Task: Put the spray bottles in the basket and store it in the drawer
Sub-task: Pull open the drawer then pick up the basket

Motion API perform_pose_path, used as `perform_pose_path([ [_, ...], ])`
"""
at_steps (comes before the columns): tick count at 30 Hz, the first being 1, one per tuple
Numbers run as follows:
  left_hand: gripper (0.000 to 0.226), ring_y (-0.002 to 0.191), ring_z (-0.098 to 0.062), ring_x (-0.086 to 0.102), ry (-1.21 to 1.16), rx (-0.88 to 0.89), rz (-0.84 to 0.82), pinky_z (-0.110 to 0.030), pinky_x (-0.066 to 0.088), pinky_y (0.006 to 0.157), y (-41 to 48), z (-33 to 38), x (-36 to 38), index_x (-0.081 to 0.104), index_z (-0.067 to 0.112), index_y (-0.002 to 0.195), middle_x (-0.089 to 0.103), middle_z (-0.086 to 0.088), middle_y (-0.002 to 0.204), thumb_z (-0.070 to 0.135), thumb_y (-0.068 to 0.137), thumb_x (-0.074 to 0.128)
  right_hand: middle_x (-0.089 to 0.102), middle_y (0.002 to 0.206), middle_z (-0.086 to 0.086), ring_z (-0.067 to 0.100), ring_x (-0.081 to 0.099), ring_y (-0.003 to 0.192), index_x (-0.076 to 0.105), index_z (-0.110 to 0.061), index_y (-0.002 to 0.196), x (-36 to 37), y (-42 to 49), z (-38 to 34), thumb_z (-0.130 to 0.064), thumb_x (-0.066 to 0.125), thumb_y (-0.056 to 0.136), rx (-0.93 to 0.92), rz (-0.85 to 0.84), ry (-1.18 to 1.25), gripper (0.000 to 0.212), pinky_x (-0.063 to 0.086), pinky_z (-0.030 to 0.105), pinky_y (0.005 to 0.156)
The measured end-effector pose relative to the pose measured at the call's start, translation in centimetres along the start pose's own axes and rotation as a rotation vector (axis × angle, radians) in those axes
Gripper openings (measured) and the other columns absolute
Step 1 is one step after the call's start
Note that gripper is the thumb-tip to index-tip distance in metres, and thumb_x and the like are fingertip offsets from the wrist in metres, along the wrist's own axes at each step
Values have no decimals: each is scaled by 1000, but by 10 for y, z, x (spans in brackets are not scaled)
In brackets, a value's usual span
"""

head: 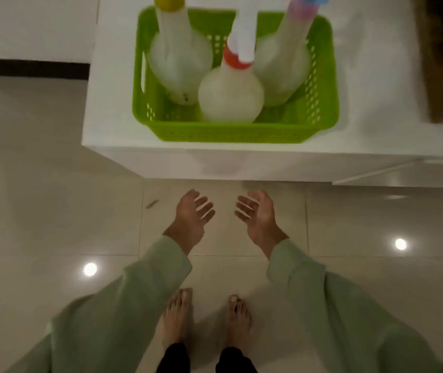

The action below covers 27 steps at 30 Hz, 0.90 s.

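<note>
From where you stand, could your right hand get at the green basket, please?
Probably yes: the right hand is open and empty, below the cabinet top, and nothing lies between it and the near side of the green basket.

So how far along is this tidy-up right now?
Done: three spray bottles stand in the green basket on the white cabinet. In hand: nothing; the left hand and right hand hang open and empty below it. Left: lifting the basket and storing it in the drawer.

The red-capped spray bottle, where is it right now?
In the head view, the red-capped spray bottle stands front-centre in the green basket, between the other two bottles.
</note>
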<state>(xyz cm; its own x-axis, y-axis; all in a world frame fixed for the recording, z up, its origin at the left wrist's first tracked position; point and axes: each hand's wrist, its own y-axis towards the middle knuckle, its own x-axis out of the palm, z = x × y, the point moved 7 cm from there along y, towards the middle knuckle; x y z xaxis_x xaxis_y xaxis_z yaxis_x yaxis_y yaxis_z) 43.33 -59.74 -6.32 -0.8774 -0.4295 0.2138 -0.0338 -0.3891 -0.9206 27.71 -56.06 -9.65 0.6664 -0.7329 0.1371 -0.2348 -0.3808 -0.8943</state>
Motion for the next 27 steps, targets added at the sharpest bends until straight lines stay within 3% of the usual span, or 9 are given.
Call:
perform_pose_path([
  [3, 23, 104, -32, 50, -44, -21, 19, -45, 42, 105, 64, -5, 3, 43, 10, 115, 48, -14, 117, 28, 101, 38, 53, 131, 19, 35, 55, 116, 42, -8, 139, 13, 59, 11, -57, 35, 102, 27, -20, 210, 62, 44, 50, 107],
  [5, 37, 107, -32, 51, -111, -31, 48, -46, 41, 109, 102, -8, 2, 41, 10, 131, 48, -13, 120, 31, 101, 36, 46, 145, 19, 37, 47, 133, 34, -11, 149, 20, 94, 10, -71, 33, 95, 29, -33, 374, 80, 37, 53, 114],
  [9, 53, 125, -33, 52, -399, 18, -28, -50, 34, 115, 142, 2, 10, 42, 12, 140, 52, -12, 137, 41, 97, 34, 47, 150, 14, 35, 46, 138, 42, -16, 147, 30, 125, -2, -82, 24, 88, 11, -134, 603, 90, 33, 61, 116],
  [15, 57, 126, -33, 52, -586, 33, -148, -52, 33, 115, 132, -1, 9, 48, 8, 134, 54, -15, 133, 48, 98, 29, 44, 153, 14, 36, 42, 141, 37, -15, 150, 22, 118, 3, -83, 31, 86, 14, -243, 698, 93, 29, 67, 115],
  [18, 47, 110, -33, 55, -520, -11, -117, -48, 39, 111, 105, -13, -6, 52, 4, 115, 54, -17, 124, 44, 99, 32, 37, 157, 16, 37, 38, 144, 28, -14, 154, 7, 93, 14, -79, 29, 90, 44, -234, 681, 91, 29, 64, 116],
  [21, 39, 110, -32, 55, -70, 87, 36, -46, 43, 108, 53, -23, -32, 50, 7, 127, 55, -14, 126, 34, 102, 37, 45, 146, 22, 39, 47, 135, 29, -7, 153, -16, 43, 28, -55, 35, 103, 37, -122, 369, 70, 39, 57, 112],
  [22, 36, 111, -30, 59, 122, 211, 97, -44, 47, 104, 27, -20, -41, 53, 9, 129, 60, -10, 124, 30, 102, 41, 55, 130, 21, 37, 56, 122, 42, -5, 145, -27, 20, 28, -41, 43, 105, -26, -48, 184, 54, 46, 54, 104],
  [24, 23, 106, -20, 64, 541, 638, 177, -34, 55, 93, -38, -3, -49, 61, 17, 120, 66, 3, 112, 24, 100, 49, 67, 100, 9, 28, 64, 98, 64, -6, 111, -43, -40, 4, -17, 56, 100, -406, 66, -230, 17, 54, 44, 85],
  [27, 24, 110, -2, 55, 1070, 1214, 167, -17, 46, 96, -128, 12, -38, 57, 23, 119, 59, 12, 116, 24, 96, 52, 68, 99, -1, 14, 63, 96, 68, -13, 103, -32, -149, -33, -12, 59, 95, -1226, 27, -776, 12, 50, 23, 85],
])
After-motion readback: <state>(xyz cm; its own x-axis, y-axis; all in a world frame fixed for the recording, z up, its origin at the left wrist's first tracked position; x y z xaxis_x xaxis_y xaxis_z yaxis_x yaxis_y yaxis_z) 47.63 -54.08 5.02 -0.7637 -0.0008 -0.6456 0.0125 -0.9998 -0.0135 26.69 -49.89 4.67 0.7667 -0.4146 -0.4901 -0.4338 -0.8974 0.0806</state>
